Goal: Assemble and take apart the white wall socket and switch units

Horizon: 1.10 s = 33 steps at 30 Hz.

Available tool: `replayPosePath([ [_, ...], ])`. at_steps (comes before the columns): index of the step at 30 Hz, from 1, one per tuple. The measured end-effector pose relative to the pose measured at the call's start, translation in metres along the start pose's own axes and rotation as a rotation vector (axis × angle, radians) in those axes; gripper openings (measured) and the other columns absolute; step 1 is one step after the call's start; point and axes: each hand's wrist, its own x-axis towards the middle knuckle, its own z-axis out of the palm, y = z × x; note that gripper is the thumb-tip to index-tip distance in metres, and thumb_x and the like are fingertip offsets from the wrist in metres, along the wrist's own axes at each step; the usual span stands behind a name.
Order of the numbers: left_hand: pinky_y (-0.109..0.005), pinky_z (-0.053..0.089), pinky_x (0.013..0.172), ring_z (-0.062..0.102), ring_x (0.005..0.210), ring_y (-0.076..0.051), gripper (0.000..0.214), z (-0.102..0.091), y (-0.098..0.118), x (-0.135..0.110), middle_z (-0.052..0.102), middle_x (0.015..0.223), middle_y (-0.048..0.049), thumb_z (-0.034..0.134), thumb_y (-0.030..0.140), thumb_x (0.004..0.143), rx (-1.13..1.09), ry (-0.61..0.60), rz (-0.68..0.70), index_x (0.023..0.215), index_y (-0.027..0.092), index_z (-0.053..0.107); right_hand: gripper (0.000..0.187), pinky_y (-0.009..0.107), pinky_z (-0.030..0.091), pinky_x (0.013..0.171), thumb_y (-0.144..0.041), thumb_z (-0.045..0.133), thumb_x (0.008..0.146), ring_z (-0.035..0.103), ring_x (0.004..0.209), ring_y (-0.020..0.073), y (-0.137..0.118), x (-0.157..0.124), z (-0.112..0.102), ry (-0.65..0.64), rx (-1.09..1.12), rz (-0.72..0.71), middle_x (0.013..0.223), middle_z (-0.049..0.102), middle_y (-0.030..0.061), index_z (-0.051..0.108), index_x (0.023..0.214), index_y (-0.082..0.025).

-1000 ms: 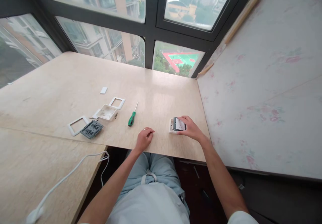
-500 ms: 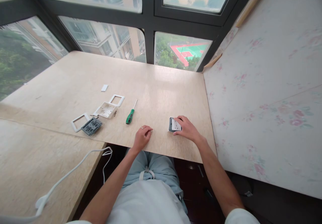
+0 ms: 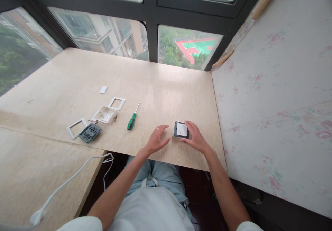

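A wall socket (image 3: 181,130) with a white face and a dark grey frame lies on the tabletop, slots facing up. My right hand (image 3: 195,137) is at its right side, thumb on the near corner and fingers at the far corner, gripping that edge. Just left of the socket, my left hand (image 3: 157,139) has thumb and fingers spread, holding nothing and apart from it. Farther left lies a screwdriver (image 3: 132,121) with a green handle, its shaft pointing toward the window.
Left on the table are a white mounting box (image 3: 105,114), two white cover frames (image 3: 117,103), a dark grey socket plate (image 3: 90,132) and a small white plate (image 3: 103,89). A white cable (image 3: 70,179) crosses the nearer left surface. A papered wall (image 3: 272,96) bounds the right.
My left hand has opened and moved right, toward the socket. My right hand has slid off the socket's face to its right edge, baring more of the white face. The view has shifted slightly.
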Motion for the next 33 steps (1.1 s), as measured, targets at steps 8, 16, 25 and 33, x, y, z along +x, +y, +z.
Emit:
replayPosePath([
  [8,-0.052,0.034,0.114,0.041,0.139,-0.035,0.088,0.017,-0.007,0.048,0.044,0.149,-0.0194,0.080,0.042,0.071,-0.084,-0.241,0.138,0.145,0.019,0.038,0.085,0.056,0.032,0.116,-0.048,0.072,0.080,0.038,0.141,0.0312,0.016,-0.014,-0.001,0.045,0.116,0.043,0.152,0.043,0.0129,0.031,0.151,-0.029],
  [16,-0.050,0.037,0.112,0.045,0.135,-0.033,0.084,0.012,-0.010,0.044,0.049,0.143,-0.0161,0.081,0.046,0.071,-0.125,-0.245,0.095,0.141,0.022,0.043,0.078,0.053,0.033,0.116,-0.045,0.074,0.079,0.039,0.141,0.0285,0.015,-0.019,0.007,0.083,0.265,0.053,0.151,0.044,0.0110,0.039,0.147,-0.029],
  [25,-0.049,0.038,0.109,0.048,0.131,-0.032,0.088,0.013,-0.007,0.043,0.052,0.140,-0.0155,0.082,0.055,0.065,-0.104,-0.244,0.093,0.139,0.022,0.046,0.069,0.050,0.040,0.113,-0.037,0.073,0.082,0.036,0.143,0.0280,0.020,-0.026,0.013,0.089,0.431,0.041,0.153,0.040,0.0099,0.043,0.144,-0.031],
  [33,-0.051,0.037,0.110,0.048,0.132,-0.033,0.091,0.013,-0.007,0.042,0.052,0.141,-0.0149,0.080,0.061,0.064,-0.085,-0.261,0.068,0.140,0.023,0.046,0.066,0.052,0.037,0.114,-0.036,0.073,0.082,0.036,0.142,0.0295,0.022,-0.025,0.014,0.088,0.438,0.023,0.152,0.040,0.0089,0.045,0.142,-0.033],
])
